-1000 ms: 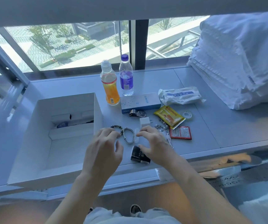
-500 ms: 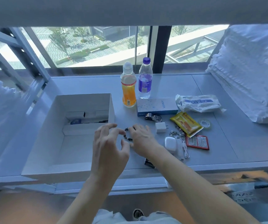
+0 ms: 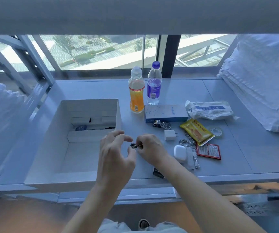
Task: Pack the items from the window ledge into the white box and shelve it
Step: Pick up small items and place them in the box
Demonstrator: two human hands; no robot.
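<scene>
The white box looks like smooth matt cardboard. The ledge is flat, smooth and pale, with a dull shine. At twelve o'clock stand two clear plastic bottles, the orange drink and the purple-capped water, both glossy. The blue carton is matt paper. The watch is shiny metal. The yellow packet and red packet are crinkly and shiny. The earbud case is smooth white plastic. At two o'clock lies soft white cloth.
</scene>
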